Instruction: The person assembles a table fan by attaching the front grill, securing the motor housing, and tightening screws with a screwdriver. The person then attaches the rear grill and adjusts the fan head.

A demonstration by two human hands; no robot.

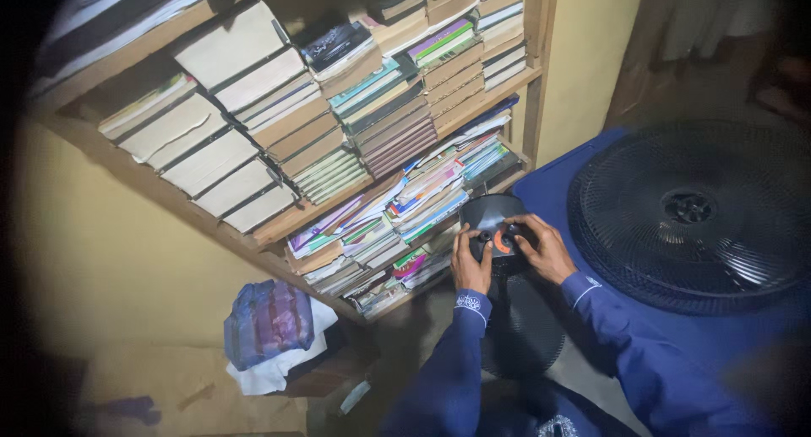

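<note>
Both of my hands grip a black fan motor housing (492, 214) with an orange part on its face. My left hand (470, 262) clasps its left side, thumb on the front. My right hand (541, 247) holds its right side, fingers over the orange part. Both arms wear blue sleeves. A round black fan grille (519, 331) lies just below my hands, between my arms.
A large black fan guard (688, 213) rests on a blue surface (549, 192) to the right. A wooden bookshelf (279, 226) packed with stacked books and magazines fills the left and top. A blue and white cloth bundle (270, 327) sits on the floor.
</note>
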